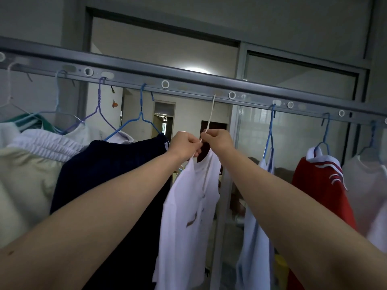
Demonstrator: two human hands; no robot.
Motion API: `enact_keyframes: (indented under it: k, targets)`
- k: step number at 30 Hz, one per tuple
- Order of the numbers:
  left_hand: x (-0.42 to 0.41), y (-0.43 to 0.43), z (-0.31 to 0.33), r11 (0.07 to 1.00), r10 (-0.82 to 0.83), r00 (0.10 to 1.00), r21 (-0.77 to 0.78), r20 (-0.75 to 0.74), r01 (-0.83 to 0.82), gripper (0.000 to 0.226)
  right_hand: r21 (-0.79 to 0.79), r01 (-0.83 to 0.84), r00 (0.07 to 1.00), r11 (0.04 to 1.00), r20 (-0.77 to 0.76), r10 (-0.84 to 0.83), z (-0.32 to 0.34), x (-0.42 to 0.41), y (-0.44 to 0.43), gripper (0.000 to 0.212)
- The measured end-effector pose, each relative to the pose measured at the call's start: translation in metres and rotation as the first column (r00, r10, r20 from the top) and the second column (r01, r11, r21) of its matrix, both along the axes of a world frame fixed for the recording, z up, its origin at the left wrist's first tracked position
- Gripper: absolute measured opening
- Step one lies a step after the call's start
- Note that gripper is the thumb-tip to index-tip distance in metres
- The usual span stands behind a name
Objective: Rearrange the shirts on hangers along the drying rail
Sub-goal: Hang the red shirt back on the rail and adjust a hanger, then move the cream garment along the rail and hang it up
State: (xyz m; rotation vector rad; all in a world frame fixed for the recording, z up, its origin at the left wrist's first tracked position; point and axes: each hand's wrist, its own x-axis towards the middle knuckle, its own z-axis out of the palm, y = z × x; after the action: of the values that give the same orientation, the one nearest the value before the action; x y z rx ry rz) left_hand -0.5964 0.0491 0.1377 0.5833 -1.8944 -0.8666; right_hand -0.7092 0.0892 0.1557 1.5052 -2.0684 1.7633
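A grey drying rail slopes across the view, with round holes along it. A white hanger hooks into the rail near the middle and carries a white shirt. My left hand and my right hand are both closed on that hanger at its neck, just above the shirt's collar. To the left hangs a navy garment on a blue hanger. To the right hang a pale blue shirt, a red shirt with a white collar and a white shirt.
Several more garments crowd the left end: white elastic-waist shorts, a cream piece and a green-and-white one. Behind the rail stand grey-framed glass sliding doors with a room beyond.
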Motion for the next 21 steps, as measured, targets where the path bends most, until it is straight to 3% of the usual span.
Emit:
enact_keyframes:
  k: [4, 7, 12, 14, 17, 19, 21]
  targets:
    - [0.017, 0.01, 0.0, 0.999, -0.01, 1.0, 0.047, 0.023, 0.009, 0.013, -0.074, 0.021, 0.995, 0.997, 0.103, -0.013, -0.006, 0.003, 0.01, 0.032]
    - [0.035, 0.018, 0.0, 0.998, -0.01, 0.999, 0.055, 0.051, 0.007, 0.007, -0.149, -0.071, 0.966, 0.986, 0.235, 0.105, -0.009, 0.01, 0.017, 0.032]
    - [0.073, 0.031, 0.002, 1.0, 0.03, 0.993, 0.003, 0.116, -0.031, 0.012, -0.273, -0.041, 0.943, 0.961, 0.307, 0.128, -0.01, 0.039, 0.021, 0.025]
    - [0.089, 0.034, 0.003, 0.999, 0.039, 0.991, -0.031, 0.127, -0.036, 0.014, -0.288, -0.035, 0.972, 0.957, 0.211, 0.1, -0.011, 0.053, 0.023, 0.019]
    - [0.117, 0.035, 0.01, 0.977, 0.134, 0.98, -0.185, 0.146, -0.106, 0.015, -0.246, 0.031, 0.995, 0.969, -0.089, -0.054, -0.016, 0.081, 0.031, 0.022]
    - [0.141, 0.036, 0.017, 0.908, 0.269, 0.951, -0.37, 0.151, -0.198, 0.014, -0.198, 0.077, 0.949, 0.977, -0.287, -0.133, -0.019, 0.102, 0.038, 0.028]
    - [0.173, 0.036, 0.025, 0.799, 0.395, 0.913, -0.53, 0.104, -0.286, 0.014, -0.158, 0.043, 0.896, 0.987, -0.431, -0.108, -0.022, 0.126, 0.042, 0.031]
